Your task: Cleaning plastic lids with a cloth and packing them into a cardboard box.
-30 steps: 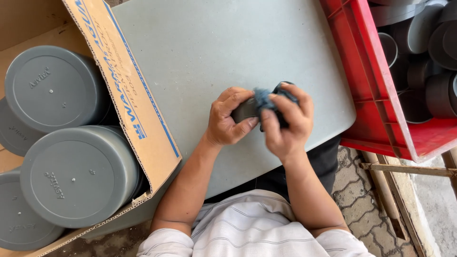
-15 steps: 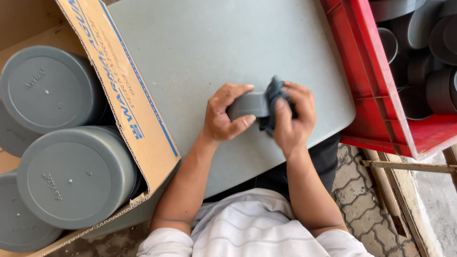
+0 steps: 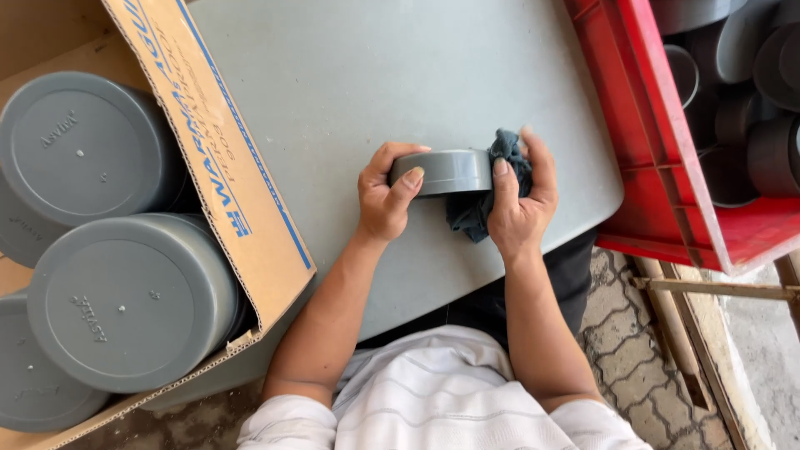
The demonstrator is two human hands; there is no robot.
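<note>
both hands grip one grey pipe end cap [image 3: 443, 172] on the grey table [image 3: 375, 75]: left hand [image 3: 385, 200] bare, right hand [image 3: 518, 208] pressing a dark cloth [image 3: 477, 215] to it.

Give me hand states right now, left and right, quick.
Left hand: closed on the grey cap, gripping its left end.
Right hand: closed on the dark blue cloth, pressing it against the cap's right end.

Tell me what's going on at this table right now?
A person holds a small grey cap on edge over the grey table. The left hand grips one end, and the right hand presses a dark blue cloth against the other end. A cardboard box of large grey caps sits on one side, a red crate of dark caps on the other.
</note>
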